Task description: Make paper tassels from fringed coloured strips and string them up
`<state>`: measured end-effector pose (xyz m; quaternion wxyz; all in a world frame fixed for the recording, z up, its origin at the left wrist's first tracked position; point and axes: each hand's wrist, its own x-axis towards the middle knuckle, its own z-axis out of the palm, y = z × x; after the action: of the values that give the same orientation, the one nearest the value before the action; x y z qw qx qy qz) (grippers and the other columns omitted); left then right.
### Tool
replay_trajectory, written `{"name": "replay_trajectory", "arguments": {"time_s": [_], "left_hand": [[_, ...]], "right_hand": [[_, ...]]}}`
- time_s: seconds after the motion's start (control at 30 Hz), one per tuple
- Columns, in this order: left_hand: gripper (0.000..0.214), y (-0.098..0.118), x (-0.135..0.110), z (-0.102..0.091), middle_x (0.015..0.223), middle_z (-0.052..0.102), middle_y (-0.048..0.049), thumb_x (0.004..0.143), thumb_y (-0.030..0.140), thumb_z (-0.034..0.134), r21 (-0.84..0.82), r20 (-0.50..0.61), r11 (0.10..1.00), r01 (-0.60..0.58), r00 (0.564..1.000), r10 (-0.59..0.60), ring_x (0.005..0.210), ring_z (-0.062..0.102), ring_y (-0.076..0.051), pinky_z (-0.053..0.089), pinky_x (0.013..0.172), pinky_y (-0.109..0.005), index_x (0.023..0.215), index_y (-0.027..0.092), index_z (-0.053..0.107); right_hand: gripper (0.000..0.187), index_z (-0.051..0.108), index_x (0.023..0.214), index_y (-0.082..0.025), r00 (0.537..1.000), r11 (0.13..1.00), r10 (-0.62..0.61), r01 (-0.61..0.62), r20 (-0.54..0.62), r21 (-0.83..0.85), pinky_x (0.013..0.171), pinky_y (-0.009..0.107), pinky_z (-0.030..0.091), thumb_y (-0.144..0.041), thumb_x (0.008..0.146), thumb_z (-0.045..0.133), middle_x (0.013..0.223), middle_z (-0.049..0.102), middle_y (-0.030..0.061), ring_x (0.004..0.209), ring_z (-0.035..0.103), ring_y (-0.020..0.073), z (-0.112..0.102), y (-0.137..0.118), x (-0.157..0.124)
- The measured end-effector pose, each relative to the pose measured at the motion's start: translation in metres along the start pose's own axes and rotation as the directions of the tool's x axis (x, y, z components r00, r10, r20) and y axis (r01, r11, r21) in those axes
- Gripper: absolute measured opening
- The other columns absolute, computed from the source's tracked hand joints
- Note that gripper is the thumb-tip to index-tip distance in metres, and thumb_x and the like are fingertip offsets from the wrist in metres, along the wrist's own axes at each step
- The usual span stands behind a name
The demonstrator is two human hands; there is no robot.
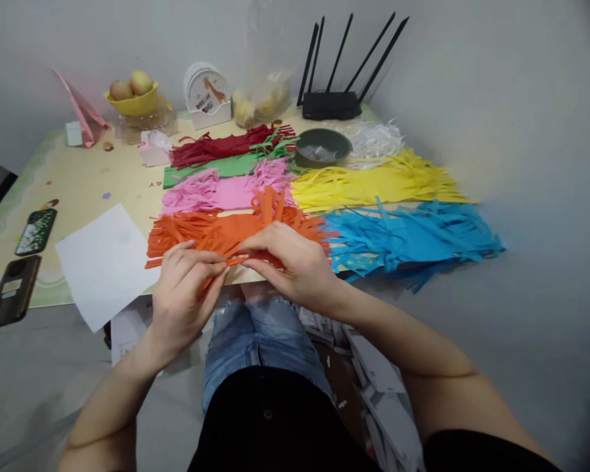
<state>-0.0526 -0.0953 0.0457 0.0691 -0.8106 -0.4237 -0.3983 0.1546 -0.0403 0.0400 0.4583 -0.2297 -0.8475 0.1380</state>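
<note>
At the table's near edge, my left hand (184,295) and my right hand (295,265) meet over a stack of orange fringed paper (236,228). Both hands pinch a thin orange paper strip (236,260) between thumb and fingers. Behind the orange stack lie pink fringed paper (233,193), green fringed paper (201,172) and dark red fringed paper (221,147). To the right are yellow fringed paper (373,183) and blue fringed paper (417,236), whose cut ends hang over the edge.
A white sheet (105,262) juts over the front edge, near two phones (35,231). A dark green bowl (323,148) stands beside clear plastic scraps (376,139). Along the wall are a black router (332,105), a giraffe-printed holder (209,98) and a yellow fruit bowl (132,103).
</note>
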Motion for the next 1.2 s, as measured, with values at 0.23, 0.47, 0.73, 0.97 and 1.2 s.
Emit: {"name": "replay_trajectory", "arguments": {"time_s": [0.23,0.47,0.73,0.97,1.2], "left_hand": [[0.018,0.0008,0.002,-0.0015,0.092,0.076,-0.0018,0.085,0.007,0.07,0.071,0.019,0.989,-0.128,0.992,0.127,0.079,0.067,-0.015,0.053,0.102,-0.046,0.091,0.022,0.061],[0.019,0.0046,0.0028,-0.0021,0.088,0.075,-0.0017,0.085,0.007,0.071,0.024,-0.015,0.997,-0.076,0.997,0.077,0.076,0.067,-0.015,0.054,0.098,-0.045,0.092,0.022,0.061],[0.008,-0.0028,0.0034,-0.0046,0.087,0.075,-0.0033,0.09,0.013,0.068,-0.097,0.08,0.991,0.095,0.993,-0.088,0.084,0.069,-0.017,0.054,0.092,-0.038,0.092,0.02,0.064],[0.006,-0.0041,0.008,-0.0058,0.085,0.075,-0.0035,0.091,0.015,0.066,-0.135,0.108,0.982,0.135,0.987,-0.121,0.081,0.069,-0.017,0.056,0.083,-0.033,0.087,0.019,0.064],[0.013,-0.0041,0.0059,-0.002,0.086,0.073,-0.0034,0.088,0.009,0.068,-0.061,0.039,0.998,0.013,0.999,-0.011,0.083,0.067,-0.017,0.057,0.089,-0.037,0.088,0.02,0.062]], "right_hand": [[0.016,0.071,0.108,-0.015,0.99,0.998,0.039,-0.045,0.139,0.04,0.076,0.027,0.052,-0.023,0.095,0.065,0.091,0.067,0.0067,0.089,0.064,0.017,-0.0075,0.0018,0.0025],[0.017,0.072,0.089,-0.016,0.997,1.0,-0.026,0.026,0.071,-0.004,0.075,0.028,0.051,-0.024,0.098,0.061,0.083,0.065,0.0054,0.083,0.061,0.0157,-0.0046,-0.0025,0.004],[0.016,0.07,0.103,-0.018,0.991,0.99,-0.105,0.111,0.077,-0.083,0.082,0.031,0.053,-0.026,0.101,0.055,0.094,0.069,0.0078,0.091,0.062,0.0183,-0.0033,0.0025,0.0007],[0.016,0.064,0.09,-0.017,0.992,0.999,-0.049,0.051,0.12,-0.015,0.08,0.031,0.052,-0.023,0.101,0.054,0.089,0.069,0.0077,0.087,0.062,0.0182,-0.0052,0.0041,0.0028],[0.013,0.06,0.083,-0.017,0.973,0.983,0.134,-0.155,0.19,0.099,0.071,0.026,0.048,-0.02,0.096,0.061,0.083,0.066,0.0042,0.077,0.06,0.0147,-0.0051,0.0068,0.0081]]}}
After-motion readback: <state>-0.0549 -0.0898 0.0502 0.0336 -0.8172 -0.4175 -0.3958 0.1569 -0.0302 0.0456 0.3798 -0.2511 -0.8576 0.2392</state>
